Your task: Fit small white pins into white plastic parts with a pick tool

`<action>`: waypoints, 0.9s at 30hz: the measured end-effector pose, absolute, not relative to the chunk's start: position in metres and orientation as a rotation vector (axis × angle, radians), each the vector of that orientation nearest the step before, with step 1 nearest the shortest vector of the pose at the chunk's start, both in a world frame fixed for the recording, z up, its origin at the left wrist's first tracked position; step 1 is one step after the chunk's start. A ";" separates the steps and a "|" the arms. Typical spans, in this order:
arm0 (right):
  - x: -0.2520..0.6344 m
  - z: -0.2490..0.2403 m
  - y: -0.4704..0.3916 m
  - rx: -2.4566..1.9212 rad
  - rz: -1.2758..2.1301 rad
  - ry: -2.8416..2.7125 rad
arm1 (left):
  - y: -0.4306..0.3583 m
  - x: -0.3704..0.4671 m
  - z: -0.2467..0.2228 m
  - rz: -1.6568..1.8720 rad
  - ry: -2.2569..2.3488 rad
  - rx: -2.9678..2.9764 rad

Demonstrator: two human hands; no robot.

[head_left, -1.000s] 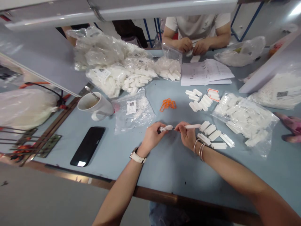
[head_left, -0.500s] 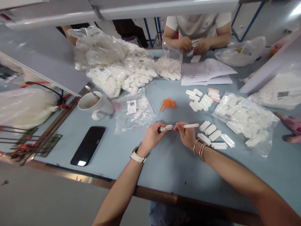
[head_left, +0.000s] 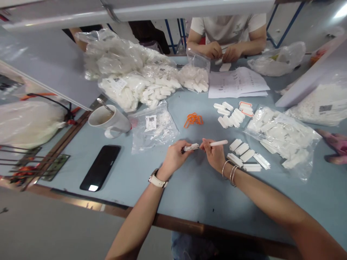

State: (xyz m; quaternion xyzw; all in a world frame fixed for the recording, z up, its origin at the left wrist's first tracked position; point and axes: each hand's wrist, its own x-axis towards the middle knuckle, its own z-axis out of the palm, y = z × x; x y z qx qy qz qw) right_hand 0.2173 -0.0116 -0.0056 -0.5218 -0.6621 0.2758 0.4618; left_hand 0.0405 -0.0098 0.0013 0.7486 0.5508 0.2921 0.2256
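Rightward from hands (head_left: 174,157) (head_left: 216,156), bag (head_left: 303,169) holds white pieces (head_left: 263,121).

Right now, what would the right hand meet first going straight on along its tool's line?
Most likely the white piece in the left hand: the pen-like tool in the right hand aims left at it. Whether they touch, I can't tell; depth is unclear.

My left hand (head_left: 175,158) hides one end of the white piece (head_left: 192,147); the papers (head_left: 235,86) ahead are printed too small for me to read.
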 end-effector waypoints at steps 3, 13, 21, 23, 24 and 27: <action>0.217 -0.007 -0.014 -1.286 0.633 -1.704 | -0.010 0.040 0.002 0.806 1.510 2.085; 0.218 -0.004 -0.015 -1.236 0.645 -1.696 | -0.011 0.043 0.006 0.767 1.532 2.070; 0.219 -0.003 -0.017 -1.217 0.665 -1.612 | -0.011 0.044 0.007 0.787 1.526 2.067; 0.218 -0.002 -0.016 -1.224 0.673 -1.617 | -0.011 0.044 0.007 0.789 1.525 2.061; 0.218 -0.002 -0.016 -1.228 0.676 -1.618 | -0.012 0.044 0.007 0.789 1.526 2.055; 0.218 -0.001 -0.015 -1.233 0.688 -1.626 | -0.012 0.044 0.006 0.784 1.530 2.033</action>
